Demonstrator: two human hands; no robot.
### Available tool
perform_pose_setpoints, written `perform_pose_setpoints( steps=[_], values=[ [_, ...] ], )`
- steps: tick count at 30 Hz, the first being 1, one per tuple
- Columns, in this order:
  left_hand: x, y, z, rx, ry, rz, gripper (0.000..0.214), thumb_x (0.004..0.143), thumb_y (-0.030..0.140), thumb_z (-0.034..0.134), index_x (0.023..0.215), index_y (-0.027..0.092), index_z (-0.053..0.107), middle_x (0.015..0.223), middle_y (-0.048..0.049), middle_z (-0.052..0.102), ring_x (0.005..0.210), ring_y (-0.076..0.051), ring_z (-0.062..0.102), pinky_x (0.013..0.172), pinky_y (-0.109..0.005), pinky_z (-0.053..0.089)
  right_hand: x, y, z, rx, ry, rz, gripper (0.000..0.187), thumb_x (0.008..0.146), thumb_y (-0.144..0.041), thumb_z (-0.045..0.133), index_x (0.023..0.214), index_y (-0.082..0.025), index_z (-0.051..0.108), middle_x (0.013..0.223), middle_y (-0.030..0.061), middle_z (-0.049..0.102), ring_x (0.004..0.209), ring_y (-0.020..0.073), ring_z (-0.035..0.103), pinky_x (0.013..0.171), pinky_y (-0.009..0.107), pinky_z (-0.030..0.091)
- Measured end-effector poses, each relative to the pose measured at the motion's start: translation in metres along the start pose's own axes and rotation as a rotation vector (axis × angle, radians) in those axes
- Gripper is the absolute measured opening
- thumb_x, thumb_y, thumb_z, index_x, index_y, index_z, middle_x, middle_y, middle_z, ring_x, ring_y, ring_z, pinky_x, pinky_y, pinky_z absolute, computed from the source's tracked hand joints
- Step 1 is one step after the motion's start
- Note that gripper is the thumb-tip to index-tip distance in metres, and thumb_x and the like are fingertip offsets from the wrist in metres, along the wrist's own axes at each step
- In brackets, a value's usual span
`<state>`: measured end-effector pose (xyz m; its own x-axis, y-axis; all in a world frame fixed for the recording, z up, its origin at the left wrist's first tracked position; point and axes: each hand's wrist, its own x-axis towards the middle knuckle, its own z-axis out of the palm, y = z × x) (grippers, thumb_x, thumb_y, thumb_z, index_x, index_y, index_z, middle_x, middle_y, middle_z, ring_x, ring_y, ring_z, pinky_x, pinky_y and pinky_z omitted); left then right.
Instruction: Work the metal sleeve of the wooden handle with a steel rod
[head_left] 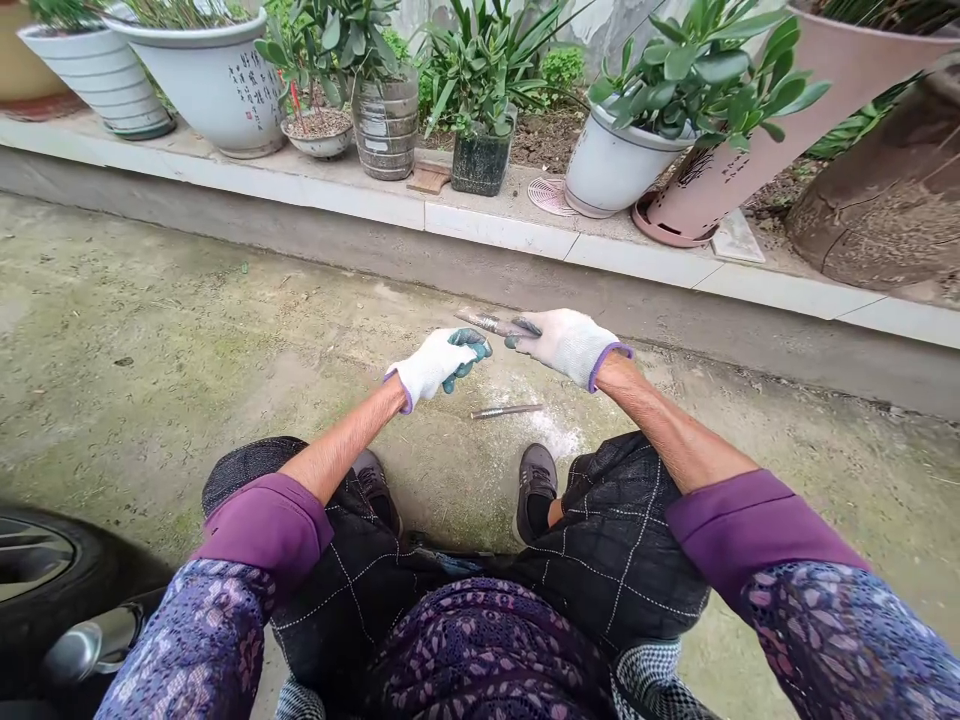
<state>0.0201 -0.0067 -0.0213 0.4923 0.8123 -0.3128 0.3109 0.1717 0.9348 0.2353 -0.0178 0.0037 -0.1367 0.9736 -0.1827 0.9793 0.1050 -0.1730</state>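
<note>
A black wheel [45, 560] is at the far left. Next comes the left hand [442, 363] in a white glove. Its fingers bend in, and I cannot tell whether they pinch something small. A stick [495, 325] reaches out just past them, up off the ground [187, 330], with a shiny band around part of it. Below it, the other stick [508, 411] lies on the ground, with a shiny band too. White dust [561, 436] is near it. Then the right hand [562, 338], also gloved, has its fingers closed around the first stick's end. Both bands look done; what is left, I cannot tell.
</note>
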Motion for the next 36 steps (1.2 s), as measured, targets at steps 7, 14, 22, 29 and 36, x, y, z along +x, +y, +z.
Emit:
perform_pose_setpoints(
  steps=[7, 14, 22, 29, 36],
  values=[
    [-0.012, 0.009, -0.004, -0.127, 0.042, 0.056, 0.017, 0.077, 0.015, 0.057, 0.09, 0.015, 0.067, 0.054, 0.0065, 0.045, 0.042, -0.006, 0.038, 0.035, -0.016, 0.031, 0.0, -0.013, -0.001, 0.008, 0.098, -0.027, 0.042, 0.09, -0.049, 0.045, 0.116, -0.024, 0.068, 0.098, 0.0085, 0.074, 0.082, 0.0238, 0.065, 0.066, 0.032, 0.04],
    [-0.011, 0.0, -0.007, -0.143, -0.012, 0.026, 0.016, 0.079, 0.016, 0.058, 0.092, 0.015, 0.067, 0.052, 0.0073, 0.043, 0.041, -0.005, 0.037, 0.036, -0.016, 0.034, 0.009, -0.014, 0.005, 0.019, 0.08, -0.023, 0.042, 0.089, -0.053, 0.045, 0.108, -0.024, 0.068, 0.097, 0.0082, 0.073, 0.081, 0.0235, 0.064, 0.064, 0.032, 0.038],
    [0.002, -0.009, -0.004, -0.145, 0.038, 0.102, 0.014, 0.076, 0.011, 0.06, 0.088, 0.012, 0.067, 0.083, -0.0024, 0.069, 0.043, -0.003, 0.046, 0.041, -0.019, 0.044, 0.005, -0.017, 0.005, -0.08, 0.129, -0.031, 0.037, 0.093, -0.044, 0.043, 0.106, -0.017, 0.065, 0.103, 0.015, 0.07, 0.085, 0.0253, 0.064, 0.07, 0.033, 0.041],
    [-0.005, -0.004, -0.006, -0.289, -0.076, 0.075, 0.012, 0.077, 0.015, 0.059, 0.088, 0.012, 0.063, 0.065, -0.0003, 0.062, 0.045, -0.008, 0.053, 0.046, -0.023, 0.049, 0.002, -0.025, 0.006, 0.358, 0.101, -0.04, 0.03, 0.091, -0.038, 0.05, 0.109, -0.017, 0.06, 0.086, 0.0065, 0.068, 0.068, 0.0156, 0.056, 0.061, 0.027, 0.043],
    [0.007, -0.007, -0.014, -0.129, -0.012, 0.117, 0.005, 0.072, 0.014, 0.058, 0.068, 0.015, 0.057, 0.053, 0.0048, 0.048, 0.046, -0.007, 0.044, 0.045, -0.02, 0.046, -0.021, -0.029, -0.007, 0.955, -0.271, -0.023, 0.031, 0.086, -0.045, 0.059, 0.1, -0.017, 0.061, 0.06, -0.0049, 0.047, 0.04, 0.0064, 0.036, 0.033, 0.02, 0.031]
  ],
)
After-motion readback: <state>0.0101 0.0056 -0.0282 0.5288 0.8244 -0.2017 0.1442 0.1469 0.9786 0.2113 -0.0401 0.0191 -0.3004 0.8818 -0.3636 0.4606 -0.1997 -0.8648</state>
